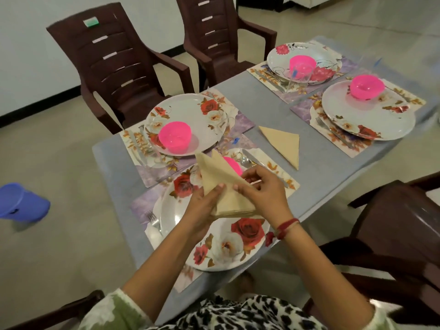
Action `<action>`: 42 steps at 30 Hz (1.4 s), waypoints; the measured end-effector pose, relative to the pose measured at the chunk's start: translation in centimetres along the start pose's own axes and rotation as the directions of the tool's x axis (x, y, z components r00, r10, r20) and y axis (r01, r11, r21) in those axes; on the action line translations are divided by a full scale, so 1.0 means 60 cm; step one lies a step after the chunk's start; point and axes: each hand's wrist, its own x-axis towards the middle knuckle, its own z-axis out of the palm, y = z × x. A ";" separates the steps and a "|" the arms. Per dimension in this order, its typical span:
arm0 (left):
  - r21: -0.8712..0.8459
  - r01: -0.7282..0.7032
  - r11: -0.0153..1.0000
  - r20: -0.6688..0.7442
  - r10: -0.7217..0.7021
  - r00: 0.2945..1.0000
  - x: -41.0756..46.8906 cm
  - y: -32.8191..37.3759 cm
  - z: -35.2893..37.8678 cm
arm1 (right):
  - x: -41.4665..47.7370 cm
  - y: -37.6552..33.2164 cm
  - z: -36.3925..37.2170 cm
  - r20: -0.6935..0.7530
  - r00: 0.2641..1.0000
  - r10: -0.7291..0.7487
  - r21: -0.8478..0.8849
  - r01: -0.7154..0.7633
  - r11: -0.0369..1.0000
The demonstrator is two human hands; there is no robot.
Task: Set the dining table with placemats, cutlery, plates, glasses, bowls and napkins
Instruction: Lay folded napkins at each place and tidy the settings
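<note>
A stack of beige triangular napkins [228, 194] is held above the near floral plate [228, 244]. My left hand [202, 208] grips the stack from below. My right hand [259, 189] pinches the top napkin at its edge and peels it up. One folded napkin [284, 144] lies on the grey table [316, 167] between the settings. Each of the several placemats carries a plate and a pink bowl [175, 138]. The near bowl [234, 165] is mostly hidden behind the napkins. A fork [153, 219] lies left of the near plate.
Two brown plastic chairs [114, 67] stand at the far side, another chair [400, 225] at my right. A clear glass [298, 77] stands by the far plate [304, 60]. A blue plastic stool [22, 203] sits on the floor at left.
</note>
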 end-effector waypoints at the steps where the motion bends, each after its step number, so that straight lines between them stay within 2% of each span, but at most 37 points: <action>1: -0.006 0.004 1.000 0.027 -0.004 1.000 -0.011 0.001 -0.010 | -0.015 -0.007 0.008 -0.036 0.999 -0.008 -0.001 0.008 1.000; 7: 0.020 0.041 0.999 0.129 -0.043 0.991 -0.094 0.005 -0.121 | -0.142 -0.057 0.108 -0.207 0.977 -0.057 -0.056 0.046 0.997; 12: 0.008 0.071 0.997 0.300 -0.070 0.951 -0.164 -0.002 -0.208 | -0.249 -0.098 0.186 -0.339 0.936 -0.094 -0.128 0.053 0.990; 15: 0.041 0.107 0.993 0.359 -0.115 0.926 -0.200 -0.016 -0.230 | -0.309 -0.125 0.200 -0.407 0.907 -0.107 -0.174 0.038 0.984; 20: 0.137 0.193 0.972 0.451 -0.234 0.861 -0.255 -0.046 -0.207 | -0.411 -0.153 0.179 -0.439 0.898 -0.034 -0.131 -0.026 0.991; 24: 0.170 0.240 0.956 0.512 -0.294 0.807 -0.290 -0.079 -0.170 | -0.475 -0.160 0.127 -0.440 0.874 0.207 0.137 -0.162 0.977; 29: 0.262 0.309 0.914 0.619 -0.405 0.673 -0.347 -0.133 -0.109 | -0.592 -0.156 0.066 -0.434 0.802 0.411 0.371 -0.257 0.892; 32: 0.360 0.313 0.879 0.644 -0.477 0.598 -0.396 -0.186 -0.057 | -0.679 -0.153 0.024 -0.456 0.731 0.507 0.578 -0.190 0.794; 36: 0.508 0.326 0.797 0.652 -0.603 0.460 -0.485 -0.258 0.015 | -0.802 -0.147 -0.042 -0.412 0.685 0.601 0.782 -0.073 0.620; 39: 0.585 0.323 0.744 0.616 -0.667 0.420 -0.564 -0.326 0.066 | -0.908 -0.133 -0.092 -0.410 0.631 0.659 0.851 0.005 0.525; 42: 0.648 0.252 0.719 0.620 -0.690 0.374 -0.658 -0.405 0.120 | -1.034 -0.112 -0.146 -0.395 0.598 0.697 0.888 0.055 0.456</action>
